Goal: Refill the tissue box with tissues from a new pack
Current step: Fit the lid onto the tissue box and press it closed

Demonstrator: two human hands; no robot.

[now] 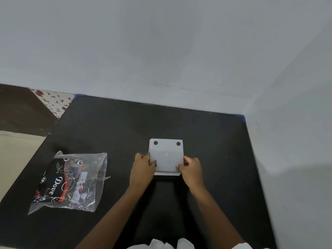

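A flat grey square tissue box (166,155) with two black dots is clamped between the left hand (143,165) and right hand (191,167), each grip closed on a near side edge. A clear plastic tissue pack (70,180) printed "Dove" is seen lying well apart to the left on the black counter (115,126).

Legible text appears on one item only: the clear plastic tissue pack (69,182) lying on the black desk (116,126). Its dark printed wrapper carries the brand word "Dove" in white serif letters (running lengthwise down the pack, so it reads sideways from this viewpoint). Three small round white emblems sit near the pack's edges; their characters are too small to read. A pale label strip beside the brand word bears fine print, likewise unreadable. The grey tissue box (166,156) shows no writing on its visible face.
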